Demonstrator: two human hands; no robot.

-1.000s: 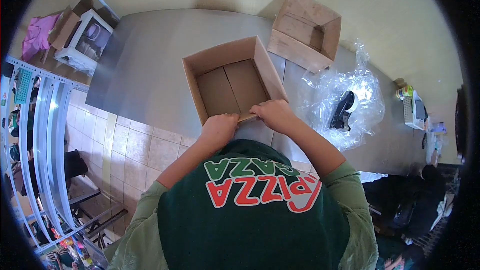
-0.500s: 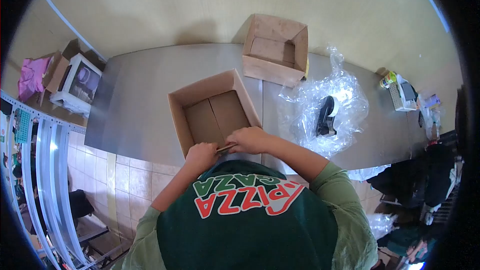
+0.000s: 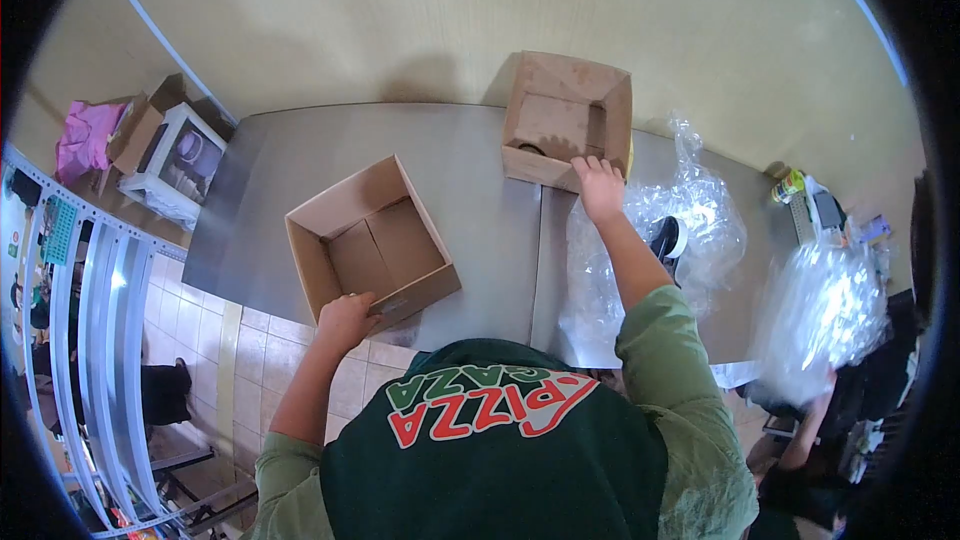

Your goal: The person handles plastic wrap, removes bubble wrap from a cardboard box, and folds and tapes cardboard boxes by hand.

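Note:
An open cardboard box [image 3: 420, 292] sits tilted askew on the metal table, left of centre. My left hand [image 3: 347, 322] grips its near left wall, with the fingers over the rim. Farther back, against the wall, stands a second open cardboard box [image 3: 560, 125]. My right hand [image 3: 602, 190] is closed over the front rim of this one, fingertips inside and thumb hidden. A dark curved shape [image 3: 531, 149] shows just inside that front wall; I cannot tell what it is. Right of my forearm, a black tape dispenser [image 3: 668, 240] lies on clear plastic wrap [image 3: 715, 210].
The metal table [image 3: 250, 200] ends along its near edge by my apron. At the left stand a white-framed box [image 3: 178, 162] and metal shelving [image 3: 105, 340]. A basket [image 3: 803, 218] stands at the right end. Another person's hand [image 3: 822, 402] is near a clear plastic bag [image 3: 825, 315].
My right hand has left the near box and reached to the far box's rim. The near box has shifted left and turned. A clear plastic bag has come up at the right, by another person.

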